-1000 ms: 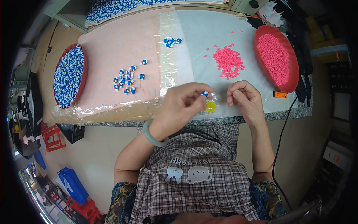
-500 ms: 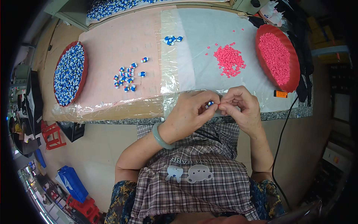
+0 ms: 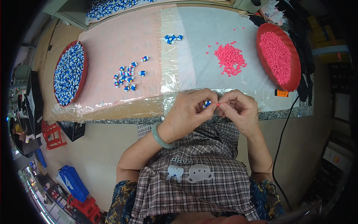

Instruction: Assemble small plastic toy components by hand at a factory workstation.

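Close to the table's front edge my left hand [image 3: 185,111] is closed around a small blue-and-white figurine [image 3: 207,104]. Thumb and fingertips of my right hand [image 3: 243,112] pinch a tiny pink piece [image 3: 217,105], right beside the left fingertips. Whether that piece touches the figurine is hidden by the fingers. Beyond my right hand lies a loose pile of small pink pieces [image 3: 230,60]. Several like figurines [image 3: 126,79] are grouped on the pink sheet to the left, and a smaller cluster of figurines [image 3: 170,39] sits farther back.
A red oval basket [image 3: 85,63] full of figurines stands at the left; another red basket [image 3: 294,71] heaped with pink pieces is at the right. An orange-labelled black object [image 3: 282,93] lies by it. A black cable [image 3: 282,138] hangs over the front edge at right.
Both hands have shifted slightly, and the fingertips have drawn a little apart, so the pink piece between them shows more clearly. The figurine has moved slightly left with my left hand.
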Tool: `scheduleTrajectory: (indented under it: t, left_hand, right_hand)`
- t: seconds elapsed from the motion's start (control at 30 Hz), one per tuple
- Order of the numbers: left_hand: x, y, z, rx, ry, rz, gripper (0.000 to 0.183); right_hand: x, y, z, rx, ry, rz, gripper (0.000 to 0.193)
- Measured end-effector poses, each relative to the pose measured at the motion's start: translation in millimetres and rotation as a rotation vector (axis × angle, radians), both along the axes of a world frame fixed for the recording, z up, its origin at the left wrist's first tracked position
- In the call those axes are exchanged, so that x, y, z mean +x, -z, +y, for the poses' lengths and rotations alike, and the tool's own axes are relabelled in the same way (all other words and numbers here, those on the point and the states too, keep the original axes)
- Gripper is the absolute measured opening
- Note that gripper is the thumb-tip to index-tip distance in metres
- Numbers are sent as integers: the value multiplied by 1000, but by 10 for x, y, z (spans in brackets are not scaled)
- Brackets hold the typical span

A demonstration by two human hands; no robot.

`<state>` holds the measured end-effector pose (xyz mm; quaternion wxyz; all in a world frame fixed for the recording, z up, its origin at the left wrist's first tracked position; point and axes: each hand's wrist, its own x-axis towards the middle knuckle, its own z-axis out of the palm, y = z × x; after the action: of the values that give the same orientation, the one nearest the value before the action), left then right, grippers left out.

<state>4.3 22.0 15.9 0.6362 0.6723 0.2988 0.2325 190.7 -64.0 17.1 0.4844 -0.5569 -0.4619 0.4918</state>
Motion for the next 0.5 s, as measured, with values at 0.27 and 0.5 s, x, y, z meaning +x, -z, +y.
scheduleTrajectory:
  t: [0.27,0.5]
  left_hand:
    - [-7,42,-9,-142,2,-21,5]
    - [-5,107,-19,-210,-3,-70,10]
  right_hand:
    - [-73,11,23,90,27,-127,9]
    - [-71,0,22,56,35,-16,7]
